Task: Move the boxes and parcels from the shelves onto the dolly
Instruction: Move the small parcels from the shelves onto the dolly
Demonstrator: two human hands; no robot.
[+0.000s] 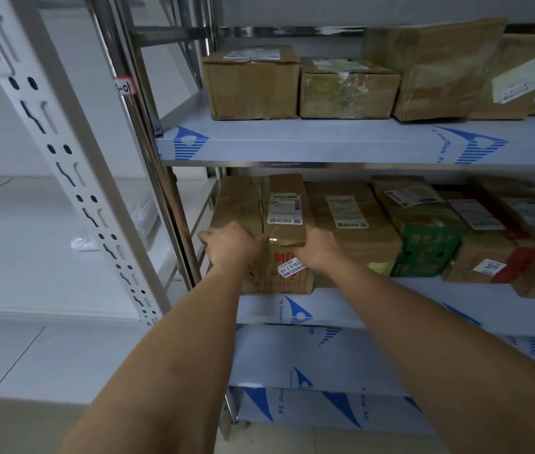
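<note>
A taped brown cardboard box (259, 204) with a white shipping label stands at the left end of the middle shelf (390, 303). My left hand (230, 244) grips its front left top edge, fingers curled over the corner. My right hand (318, 247) grips its front right top edge, beside the neighbouring box. Both arms reach forward from below. No dolly is in view.
More brown boxes and a green-and-white carton (423, 253) fill the middle shelf to the right. Several boxes sit on the upper shelf (341, 142). A white slotted upright (72, 178) leans at left, a steel post (161, 178) beside the gripped box. Lower shelves show blue-printed film.
</note>
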